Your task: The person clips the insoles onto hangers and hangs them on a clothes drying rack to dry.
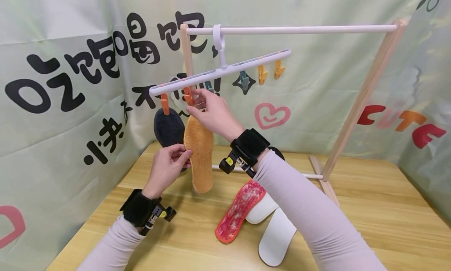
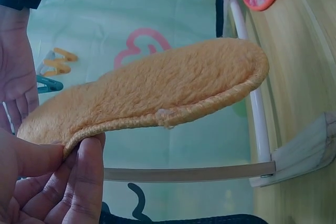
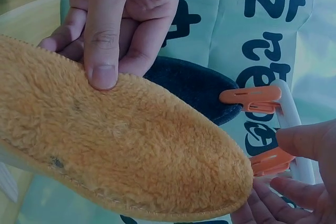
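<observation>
My left hand (image 1: 168, 166) pinches the side edge of a tan fleecy insole (image 1: 201, 153) between thumb and fingers. The insole hangs upright, its top end close to an orange clip (image 1: 188, 96) under a lilac hanger (image 1: 225, 70). Around that clip, my right hand (image 1: 218, 112) has its thumb and fingers spread apart, seen in the right wrist view with the clip (image 3: 273, 162) in the gap. Whether the clip grips the insole's tip is hard to tell. Beside it, a dark insole (image 1: 168, 127) hangs from another orange clip (image 1: 165, 104).
The hanger hooks on a white rod (image 1: 299, 29) of a wooden-sided rack (image 1: 366, 98). Teal clips (image 1: 244, 80) and yellow clips (image 1: 262, 75) hang along it. On the table (image 1: 370, 224) lie a red patterned insole (image 1: 239, 212) and white insoles (image 1: 276, 239). A printed curtain (image 1: 317, 118) stands behind.
</observation>
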A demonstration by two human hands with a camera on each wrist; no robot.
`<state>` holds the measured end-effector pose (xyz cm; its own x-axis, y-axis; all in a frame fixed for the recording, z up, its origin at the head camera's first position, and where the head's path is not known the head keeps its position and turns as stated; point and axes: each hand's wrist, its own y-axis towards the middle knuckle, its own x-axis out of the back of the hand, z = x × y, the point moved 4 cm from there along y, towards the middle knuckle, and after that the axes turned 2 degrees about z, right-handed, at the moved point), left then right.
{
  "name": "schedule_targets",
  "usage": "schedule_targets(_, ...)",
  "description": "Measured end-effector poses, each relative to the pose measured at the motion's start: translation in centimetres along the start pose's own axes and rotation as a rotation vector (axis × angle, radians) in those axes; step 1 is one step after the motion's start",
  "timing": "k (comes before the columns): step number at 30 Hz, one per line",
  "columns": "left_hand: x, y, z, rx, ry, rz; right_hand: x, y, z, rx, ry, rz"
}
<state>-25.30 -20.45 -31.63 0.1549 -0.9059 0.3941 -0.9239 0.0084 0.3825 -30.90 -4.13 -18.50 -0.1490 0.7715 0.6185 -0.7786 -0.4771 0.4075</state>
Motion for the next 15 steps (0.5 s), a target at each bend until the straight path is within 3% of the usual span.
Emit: schedule_targets(15,0.4,-0.1,0.2,-0.014,0.013,0.008,-0.8,0.7,1.1,0.004,-0.017,-0.051)
